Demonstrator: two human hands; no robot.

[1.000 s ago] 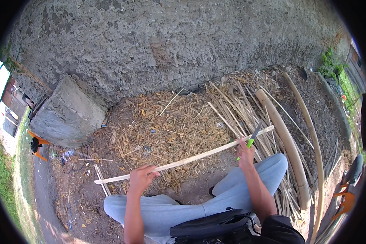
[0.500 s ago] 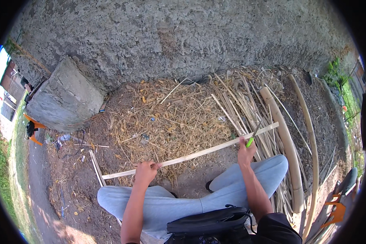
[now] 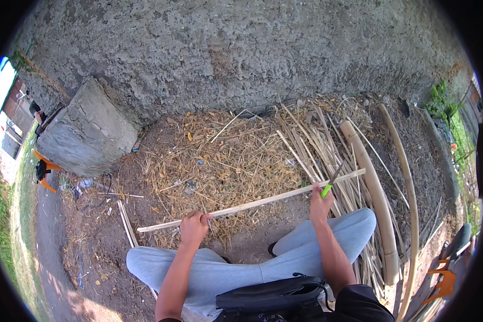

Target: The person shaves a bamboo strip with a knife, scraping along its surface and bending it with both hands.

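Note:
A long, pale bamboo strip [image 3: 252, 203] stretches across in front of my knees, its right end a little higher than its left. Near the strip's left part, my left hand [image 3: 194, 228] is closed around it. My right hand [image 3: 320, 206] grips a knife [image 3: 326, 190] with a bright green handle, its blade pointing up and to the right across the strip. The fingers of that hand also meet the strip, though whether they pinch it is hard to make out.
Split bamboo strips [image 3: 354, 198] lie piled at my right, beside a thick bamboo pole [image 3: 371, 185] and a thinner curved pole [image 3: 408, 177]. Dry shavings [image 3: 225, 166] cover the ground ahead. A rough wall [image 3: 241, 59] rises behind, with a concrete block [image 3: 86, 131] at left.
The strip looks straighter now, where before it bowed slightly. My right hand has shifted slightly left and down with the knife; my left hand keeps its hold.

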